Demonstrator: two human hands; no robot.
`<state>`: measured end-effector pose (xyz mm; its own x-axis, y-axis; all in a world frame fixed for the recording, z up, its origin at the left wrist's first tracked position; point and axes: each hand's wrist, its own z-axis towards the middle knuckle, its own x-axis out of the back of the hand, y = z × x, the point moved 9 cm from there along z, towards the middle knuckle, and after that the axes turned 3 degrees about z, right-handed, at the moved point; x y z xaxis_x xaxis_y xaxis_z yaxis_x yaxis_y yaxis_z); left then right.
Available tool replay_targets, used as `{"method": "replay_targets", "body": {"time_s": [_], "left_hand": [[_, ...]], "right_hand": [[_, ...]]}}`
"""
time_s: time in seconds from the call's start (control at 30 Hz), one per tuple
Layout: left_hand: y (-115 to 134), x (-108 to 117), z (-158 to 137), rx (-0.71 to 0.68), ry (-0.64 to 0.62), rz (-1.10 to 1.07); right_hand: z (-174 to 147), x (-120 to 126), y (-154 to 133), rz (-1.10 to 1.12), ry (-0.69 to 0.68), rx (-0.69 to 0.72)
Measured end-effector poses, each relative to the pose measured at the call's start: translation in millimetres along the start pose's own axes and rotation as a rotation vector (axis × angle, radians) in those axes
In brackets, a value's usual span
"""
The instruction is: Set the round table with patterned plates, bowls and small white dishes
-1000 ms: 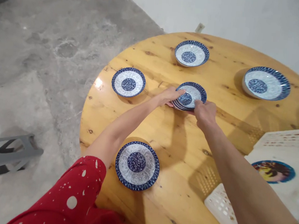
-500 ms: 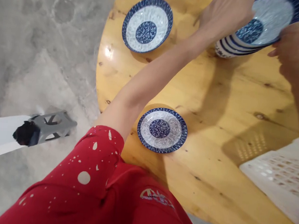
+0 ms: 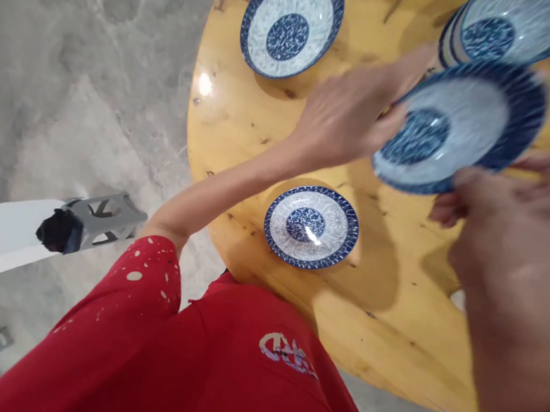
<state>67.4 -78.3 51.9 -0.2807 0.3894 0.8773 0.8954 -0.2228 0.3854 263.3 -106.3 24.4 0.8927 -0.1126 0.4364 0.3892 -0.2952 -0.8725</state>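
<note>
Left hand [image 3: 353, 110] clamps the left rim of a tilted shallow bowl [image 3: 457, 131], held above the table [image 3: 243, 121]; the right hand [image 3: 516, 218] pinches its lower-right edge. Even, opposed pressure from both would keep it steady. Around, left to right: a grey frame [image 3: 97, 222], a far dish [image 3: 288, 32], a near dish [image 3: 309, 228], then a bowl stack [image 3: 517, 28] crowding its upper rim, contact unclear.

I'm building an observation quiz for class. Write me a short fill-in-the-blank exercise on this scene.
1. The left hand and right hand hold a dish edged in dark ____.
2. The table is made of ____.
3. The main colour of the person's shirt is ____.

Missing words: blue; wood; red.
</note>
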Motion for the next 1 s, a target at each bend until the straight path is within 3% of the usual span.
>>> {"method": "replay_targets", "body": {"time_s": [0.03,0.07,0.2,0.37,0.63,0.83,1.0], "left_hand": [[-8.3,-0.4,-22.3,0.059,0.142,-0.065],[-14.7,-11.4,-41.3,0.092,0.171,-0.13],[-29.4,-69.6,-84.7,0.149,-0.001,-0.31],[-34.8,-98.3,-95.7,0.121,-0.086,-0.408],[-30.2,-119.4,-81.8,-0.055,-0.051,-0.419],[-23.2,-110.9,-76.7,-0.164,0.009,-0.365],[-24.0,-106.1,-71.2,-0.149,0.038,-0.328]], "right_hand": [[-19.6,-4.4,11.5,0.015,-0.036,-0.035],[-38.6,-8.8,25.7,0.035,-0.071,-0.097],[-98.6,-22.4,67.5,0.061,-0.158,-0.25],[-128.1,-34.2,92.4,0.059,-0.19,-0.275],[-137.5,-33.1,109.2,-0.007,-0.199,-0.223],[-142.6,-29.6,106.6,-0.023,-0.197,-0.21],[-143.9,-28.2,105.9,-0.031,-0.232,-0.239]]}}
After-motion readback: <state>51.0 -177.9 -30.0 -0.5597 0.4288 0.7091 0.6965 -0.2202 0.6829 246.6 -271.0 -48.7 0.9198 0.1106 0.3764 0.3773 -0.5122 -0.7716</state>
